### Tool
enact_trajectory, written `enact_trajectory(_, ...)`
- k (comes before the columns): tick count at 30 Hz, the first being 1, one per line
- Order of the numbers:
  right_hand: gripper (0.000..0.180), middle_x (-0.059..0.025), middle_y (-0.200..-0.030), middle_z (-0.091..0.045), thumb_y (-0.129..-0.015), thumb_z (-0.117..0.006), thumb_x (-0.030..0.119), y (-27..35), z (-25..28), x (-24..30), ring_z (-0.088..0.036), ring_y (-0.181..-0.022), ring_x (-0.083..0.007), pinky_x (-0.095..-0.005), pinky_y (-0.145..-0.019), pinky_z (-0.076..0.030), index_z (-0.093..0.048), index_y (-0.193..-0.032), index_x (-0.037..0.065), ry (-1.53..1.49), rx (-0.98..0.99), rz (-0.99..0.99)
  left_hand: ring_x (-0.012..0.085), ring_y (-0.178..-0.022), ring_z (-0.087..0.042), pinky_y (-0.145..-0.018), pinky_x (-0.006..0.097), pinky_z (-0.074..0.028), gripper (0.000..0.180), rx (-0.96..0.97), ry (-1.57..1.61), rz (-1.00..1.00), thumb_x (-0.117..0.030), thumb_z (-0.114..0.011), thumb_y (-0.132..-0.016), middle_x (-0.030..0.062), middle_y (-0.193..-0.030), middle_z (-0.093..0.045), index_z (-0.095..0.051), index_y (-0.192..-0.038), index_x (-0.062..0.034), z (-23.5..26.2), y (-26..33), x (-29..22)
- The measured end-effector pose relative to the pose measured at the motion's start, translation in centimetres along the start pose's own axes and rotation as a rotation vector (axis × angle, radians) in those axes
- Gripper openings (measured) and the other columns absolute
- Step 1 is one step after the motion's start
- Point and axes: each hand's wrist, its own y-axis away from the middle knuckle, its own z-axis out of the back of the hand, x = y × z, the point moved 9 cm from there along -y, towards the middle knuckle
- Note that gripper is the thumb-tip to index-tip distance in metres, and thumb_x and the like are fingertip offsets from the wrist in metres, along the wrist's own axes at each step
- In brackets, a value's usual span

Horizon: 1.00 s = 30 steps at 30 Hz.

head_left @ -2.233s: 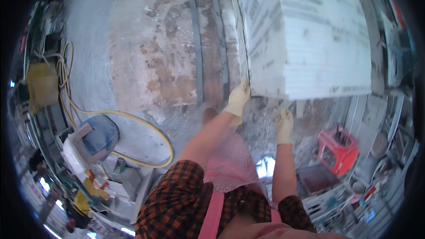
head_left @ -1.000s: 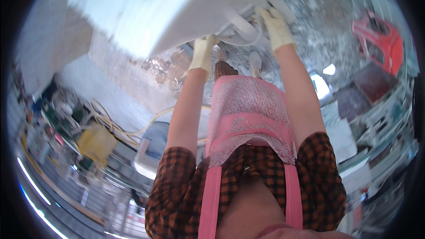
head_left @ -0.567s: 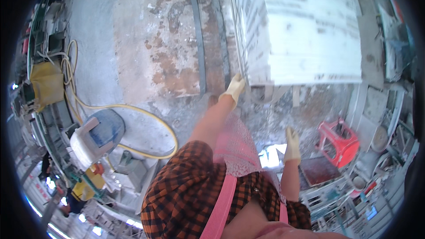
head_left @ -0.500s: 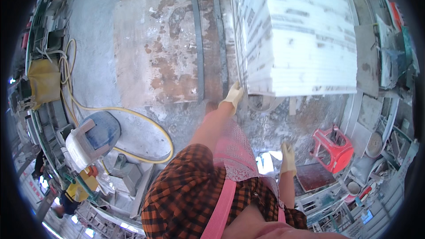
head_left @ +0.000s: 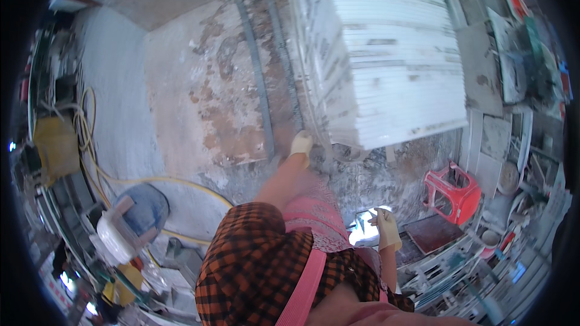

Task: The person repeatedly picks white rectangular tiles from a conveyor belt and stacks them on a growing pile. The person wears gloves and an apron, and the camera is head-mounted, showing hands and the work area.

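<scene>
My left hand [head_left: 302,143], in a pale cream glove, reaches forward beside the lower left corner of a tall stack of white slabs [head_left: 405,66] with dark streaks. Its fingers are smeared, so whether it touches or holds anything does not show. Two grey strips [head_left: 257,78] run along the stained floor just ahead of that hand. Low on the right, my right hand [head_left: 386,228], gloved too, hangs near my side with its fingers apart and nothing visible in them.
A red plastic stool [head_left: 456,196] stands at right, beside a dark red board [head_left: 432,232]. On the left are a blue and white chair-like piece [head_left: 136,214], a yellow hose [head_left: 163,180] looping over the floor, and a yellow box-like thing [head_left: 54,145]. Cluttered shelving lines both sides.
The view has shifted, and the stack sits further left in it. My left hand has moved down and left relative to the stack's edge. My right hand's fingers have spread.
</scene>
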Motion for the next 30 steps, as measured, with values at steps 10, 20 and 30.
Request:
enact_trajectory(10,0.038,-0.0112,-0.083,-0.068,-0.093,-0.056,0.034,1.5,5.5,-12.6,-0.065,-0.074,-0.0181,-0.0331,-0.068,-0.05,-0.066,-0.103,-0.002,-0.352,-0.381,0.17,0.0228,-0.126,-0.048,-0.105,0.04,-0.038,0.052,0.358,-1.845,-0.46,-0.032,-0.055,-0.091,0.0118,-0.139,-0.05,-0.05,-0.139,-0.0122,9.3,-3.8,0.5)
enact_trajectory(20,0.045,-0.0179,-0.113,-0.069,-0.083,-0.057,0.037,0.1,7.0,-38.0,-0.065,-0.105,-0.0329,-0.0425,-0.088,-0.05,-0.068,-0.11,0.004,-0.339,-0.611,-0.263,0.0228,-0.126,-0.049,-0.104,0.039,-0.039,0.05,0.617,-1.514,-0.362,-0.035,-0.054,-0.094,0.0119,-0.14,-0.05,-0.051,-0.139,-0.0136,-14.9,1.4,-4.8)
enact_trajectory(30,0.043,-0.0189,-0.1,-0.071,-0.086,-0.052,0.038,7.1,8.0,-50.4,-0.068,-0.091,-0.0341,-0.0432,-0.079,-0.051,-0.069,-0.099,0.001,-0.87,-0.961,-0.443,0.0239,-0.111,-0.057,-0.091,0.038,-0.045,0.041,0.962,-1.686,-0.476,-0.033,-0.053,-0.096,0.0118,-0.127,-0.059,-0.056,-0.131,-0.0123,-42.0,14.2,-0.6)
